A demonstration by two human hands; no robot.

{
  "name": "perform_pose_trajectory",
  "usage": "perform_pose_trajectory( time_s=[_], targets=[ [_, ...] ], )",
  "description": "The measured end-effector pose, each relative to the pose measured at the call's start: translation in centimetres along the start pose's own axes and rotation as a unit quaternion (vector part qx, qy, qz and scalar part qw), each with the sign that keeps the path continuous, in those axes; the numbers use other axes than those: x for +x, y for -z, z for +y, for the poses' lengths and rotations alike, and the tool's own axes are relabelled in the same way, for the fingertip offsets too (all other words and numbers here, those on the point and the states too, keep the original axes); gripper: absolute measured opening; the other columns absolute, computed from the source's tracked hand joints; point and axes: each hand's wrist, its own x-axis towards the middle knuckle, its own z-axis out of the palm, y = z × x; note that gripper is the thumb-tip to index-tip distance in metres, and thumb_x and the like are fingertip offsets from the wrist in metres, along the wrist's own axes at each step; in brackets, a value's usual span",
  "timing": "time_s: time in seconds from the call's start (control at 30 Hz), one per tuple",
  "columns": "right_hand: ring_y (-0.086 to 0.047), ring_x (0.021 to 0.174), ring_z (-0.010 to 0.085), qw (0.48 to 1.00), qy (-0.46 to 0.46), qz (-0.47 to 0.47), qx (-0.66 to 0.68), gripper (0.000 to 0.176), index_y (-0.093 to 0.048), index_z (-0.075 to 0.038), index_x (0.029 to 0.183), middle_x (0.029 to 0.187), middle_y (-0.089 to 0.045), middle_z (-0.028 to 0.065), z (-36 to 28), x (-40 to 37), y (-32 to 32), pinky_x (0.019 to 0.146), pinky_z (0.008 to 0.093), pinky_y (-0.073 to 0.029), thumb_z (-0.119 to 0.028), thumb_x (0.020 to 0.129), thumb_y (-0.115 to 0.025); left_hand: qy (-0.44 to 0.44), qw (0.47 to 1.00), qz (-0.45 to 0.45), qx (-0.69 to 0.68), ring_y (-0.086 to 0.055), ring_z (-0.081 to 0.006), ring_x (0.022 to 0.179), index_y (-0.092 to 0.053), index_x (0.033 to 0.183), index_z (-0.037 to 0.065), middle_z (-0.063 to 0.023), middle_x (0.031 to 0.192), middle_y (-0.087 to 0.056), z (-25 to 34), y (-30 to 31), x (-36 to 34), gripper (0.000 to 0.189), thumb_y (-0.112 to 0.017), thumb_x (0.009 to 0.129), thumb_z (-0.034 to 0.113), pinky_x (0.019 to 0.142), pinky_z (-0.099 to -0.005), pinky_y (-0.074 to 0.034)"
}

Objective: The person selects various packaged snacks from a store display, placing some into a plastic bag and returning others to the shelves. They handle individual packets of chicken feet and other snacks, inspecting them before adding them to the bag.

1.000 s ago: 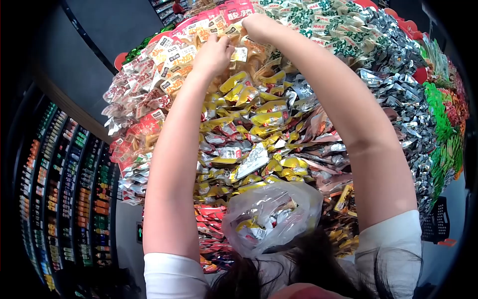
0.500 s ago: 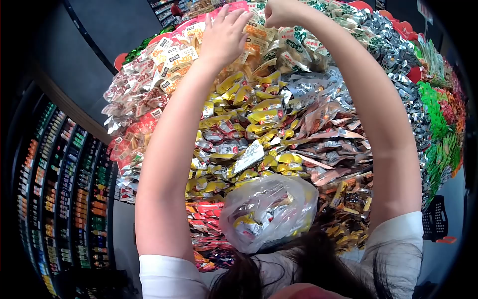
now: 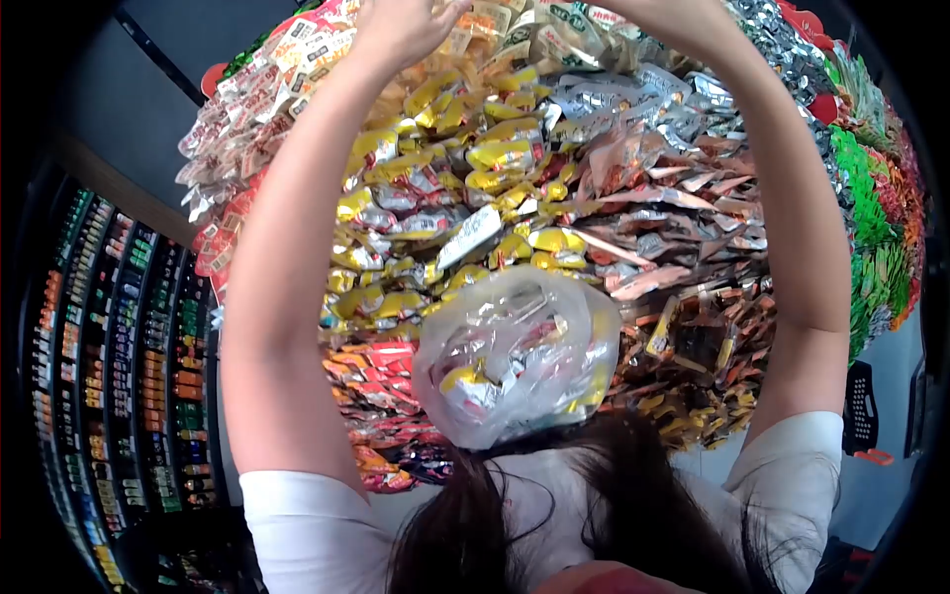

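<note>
At the top edge my left hand (image 3: 401,32) is over orange-and-white snack packets (image 3: 477,30). Its thumb sticks out to the side and nothing shows in the hand; the other fingers are mostly cut off. My right hand (image 3: 673,18) reaches in at the top, above green-and-white packets (image 3: 569,40), its fingers largely outside the view. A clear plastic bag (image 3: 445,342) with several silver and yellow packets inside rests close to my chest. Between my arms lie rows of yellow-and-silver packets (image 3: 505,153) and pinkish-brown packets (image 3: 683,198).
Red packets (image 3: 386,371) lie left of the bag, brown ones (image 3: 703,342) right of it. Silver packets (image 3: 782,74) and green ones (image 3: 866,188) fill the right side. Shelves of bottles (image 3: 158,386) stand at the left. A black basket (image 3: 861,406) is at the right.
The whole display and the bag have shifted upward in view. Both hands have moved up, partly past the top edge. The left fingers, spread before, are now mostly out of sight.
</note>
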Motion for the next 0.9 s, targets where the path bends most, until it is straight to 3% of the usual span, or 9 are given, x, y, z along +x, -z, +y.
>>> perform_pose_trajectory(
  time_s=[0.1,0.17,0.2,0.27,0.43,0.57,0.63,0.73,0.9],
  targets=[
    [-0.060,0.077,0.0134,0.991,0.100,-0.059,0.069,0.021,-0.067,-0.006,0.094,0.087,-0.066,0.0069,-0.9,-5.5,0.8,0.070,0.0288,-0.048,-0.023,0.083,-0.063,-0.083,0.972,-0.022,-0.217,-0.050,-0.0302,0.108,-0.054,0.115,0.007,-0.0117,0.115,-0.055,0.3,4.6,-3.0,0.038,-0.062,0.081,0.023,0.090,-0.0402,-0.041],
    [-0.063,0.088,0.0225,0.972,0.219,-0.061,0.064,0.022,-0.063,0.000,0.103,0.098,-0.065,0.0132,-0.7,-8.8,0.2,0.078,0.0325,-0.049,-0.004,0.083,-0.056,0.073,0.922,-0.132,-0.356,-0.057,-0.0302,0.098,-0.060,0.106,0.007,-0.0138,0.103,-0.061,2.7,10.6,-5.8,0.034,-0.065,0.076,0.023,0.081,-0.0385,-0.046],
    [-0.062,0.089,0.0226,0.971,0.213,-0.067,0.087,0.017,-0.064,0.002,0.097,0.095,-0.065,0.0124,-2.8,-10.8,0.2,0.078,0.0318,-0.048,-0.004,0.086,-0.054,0.064,0.920,-0.169,-0.348,-0.056,-0.0183,0.106,-0.057,0.113,0.007,-0.0066,0.110,-0.060,2.2,11.4,-8.2,0.034,-0.060,0.087,0.029,0.095,-0.0406,-0.043],
    [-0.061,0.094,0.0267,0.962,0.240,-0.078,0.100,0.024,-0.064,0.001,0.099,0.103,-0.063,0.0136,-4.6,-14.4,-1.1,0.083,0.0348,-0.047,-0.014,0.081,-0.062,0.134,0.896,-0.200,-0.374,-0.058,-0.0121,0.089,-0.055,0.097,0.000,-0.0065,0.096,-0.060,3.9,14.7,-12.5,0.029,-0.067,0.082,0.022,0.077,-0.0295,-0.049],
    [-0.041,0.123,0.0294,0.915,0.363,-0.159,-0.074,0.063,-0.048,-0.008,0.125,0.136,-0.040,0.0115,-8.5,-20.2,-7.0,0.106,0.0430,-0.029,-0.024,0.069,-0.072,0.259,0.871,-0.311,-0.279,-0.059,-0.0306,0.083,-0.051,0.091,-0.003,-0.0168,0.087,-0.060,9.3,19.7,-22.1,0.049,-0.073,0.071,0.036,0.072,-0.0374,-0.046],
    [-0.049,0.112,0.0262,0.893,0.398,-0.112,-0.178,0.042,-0.056,-0.006,0.114,0.099,-0.058,0.0081,-8.0,-22.5,-11.0,0.110,0.0430,-0.026,-0.012,0.072,-0.059,0.323,0.881,-0.235,-0.256,-0.061,-0.0330,0.083,-0.049,0.098,-0.004,-0.0212,0.092,-0.061,11.8,18.9,-27.4,0.059,-0.074,0.070,0.041,0.070,-0.0390,-0.048],
    [-0.055,0.096,0.0227,0.887,0.383,-0.197,-0.168,0.020,-0.062,-0.006,0.089,0.080,-0.055,0.0052,-7.6,-23.4,-11.2,0.109,0.0416,-0.028,-0.007,0.071,-0.053,0.369,0.847,-0.254,-0.285,-0.062,-0.0275,0.083,-0.047,0.101,-0.001,-0.0181,0.092,-0.061,12.8,18.3,-28.9,0.057,-0.074,0.072,0.038,0.072,-0.0357,-0.048],
    [-0.056,0.085,0.0208,0.891,0.390,-0.223,-0.070,0.006,-0.059,-0.007,0.070,0.078,-0.052,0.0056,-7.7,-25.1,-10.8,0.108,0.0401,-0.031,-0.008,0.070,-0.054,0.405,0.818,-0.270,-0.307,-0.061,-0.0189,0.082,-0.043,0.104,0.002,-0.0130,0.088,-0.061,14.0,17.4,-30.6,0.050,-0.074,0.074,0.027,0.070,-0.0305,-0.048],
    [-0.056,0.085,0.0258,0.889,0.364,-0.280,-0.010,0.018,-0.061,-0.005,0.074,0.081,-0.057,0.0069,-7.9,-27.2,-9.1,0.104,0.0447,-0.033,-0.021,0.067,-0.067,0.424,0.784,-0.157,-0.425,-0.057,-0.0141,0.082,-0.040,0.105,0.003,-0.0090,0.094,-0.057,15.3,18.0,-31.3,0.039,-0.068,0.078,0.005,0.070,-0.0275,-0.048]
  ],
)
